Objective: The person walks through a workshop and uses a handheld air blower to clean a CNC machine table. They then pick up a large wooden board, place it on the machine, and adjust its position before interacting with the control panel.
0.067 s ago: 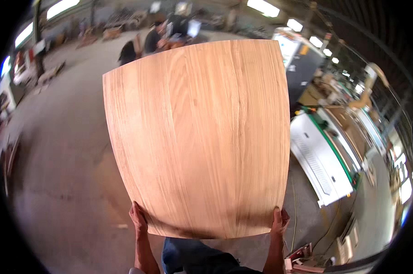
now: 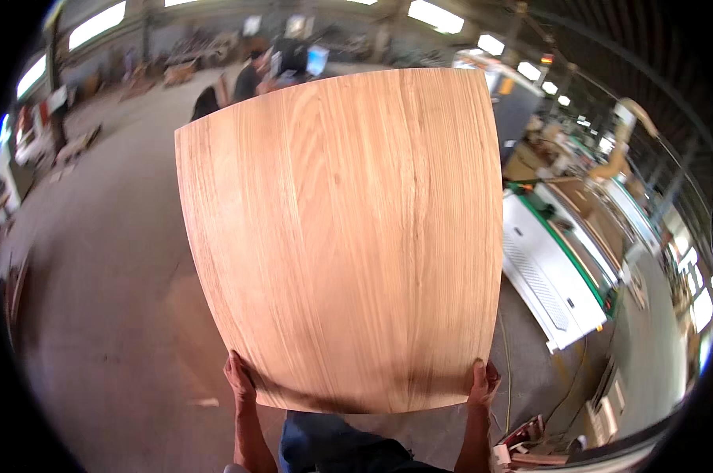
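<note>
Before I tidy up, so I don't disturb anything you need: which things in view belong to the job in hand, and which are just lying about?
In hand:
wooden panel
left grip, near its lower left corner
right grip, near its lower right corner

Just around:
white machine with green trim, right
wood pieces, lower right
pale scrap, lower left

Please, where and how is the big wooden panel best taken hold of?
Probably by its two side edges, near the corners closest to the body, coming from left and right, as the left hand and right hand do. The wooden panel is broad, with no handle showing, so opposite edges should balance it.
</note>
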Available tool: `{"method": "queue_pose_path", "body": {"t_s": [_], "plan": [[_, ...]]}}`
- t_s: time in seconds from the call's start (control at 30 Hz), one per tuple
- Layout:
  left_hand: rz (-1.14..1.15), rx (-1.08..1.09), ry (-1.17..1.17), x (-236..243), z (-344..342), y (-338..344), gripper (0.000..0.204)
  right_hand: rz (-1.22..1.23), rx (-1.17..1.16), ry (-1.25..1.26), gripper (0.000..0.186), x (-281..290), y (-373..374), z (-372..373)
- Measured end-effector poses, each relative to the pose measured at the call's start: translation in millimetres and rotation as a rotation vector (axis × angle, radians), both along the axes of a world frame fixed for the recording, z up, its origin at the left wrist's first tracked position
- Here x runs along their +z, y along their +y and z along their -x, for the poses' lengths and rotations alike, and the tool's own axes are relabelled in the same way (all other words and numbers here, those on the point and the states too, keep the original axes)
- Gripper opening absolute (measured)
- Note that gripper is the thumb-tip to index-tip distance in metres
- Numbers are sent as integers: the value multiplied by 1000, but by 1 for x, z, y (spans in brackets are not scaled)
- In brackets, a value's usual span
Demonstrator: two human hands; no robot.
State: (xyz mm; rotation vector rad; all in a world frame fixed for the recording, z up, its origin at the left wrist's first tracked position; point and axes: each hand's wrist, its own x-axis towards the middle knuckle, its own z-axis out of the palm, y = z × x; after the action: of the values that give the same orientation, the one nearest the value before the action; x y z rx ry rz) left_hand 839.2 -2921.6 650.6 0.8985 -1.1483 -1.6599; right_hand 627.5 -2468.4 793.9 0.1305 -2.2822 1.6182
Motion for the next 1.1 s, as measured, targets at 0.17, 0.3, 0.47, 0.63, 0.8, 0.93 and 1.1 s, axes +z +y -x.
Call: {"method": "queue_pose_path", "body": {"t_s": [0.17,0.3,0.47,0.63,0.8,0.93,1.1], "plan": [[120,-198,163,43,95,59,46,243,-115,40,51,28,101,-29],[208,-344,209,49,148,101,47,270,-226,105,46,33,169,-46],[106,-489,213,83,203,192,45,246,-339,162,36,65,254,-59],[54,-665,313,80,243,214,65,179,-181,179,47,88,263,-36],[-152,-432,289,-7,217,190,69,-271,-122,428,43,106,235,-27],[-428,-323,231,16,234,237,64,-257,16,436,43,104,222,15],[-336,-859,721,6,248,266,37,-278,162,412,43,110,231,104]]}}
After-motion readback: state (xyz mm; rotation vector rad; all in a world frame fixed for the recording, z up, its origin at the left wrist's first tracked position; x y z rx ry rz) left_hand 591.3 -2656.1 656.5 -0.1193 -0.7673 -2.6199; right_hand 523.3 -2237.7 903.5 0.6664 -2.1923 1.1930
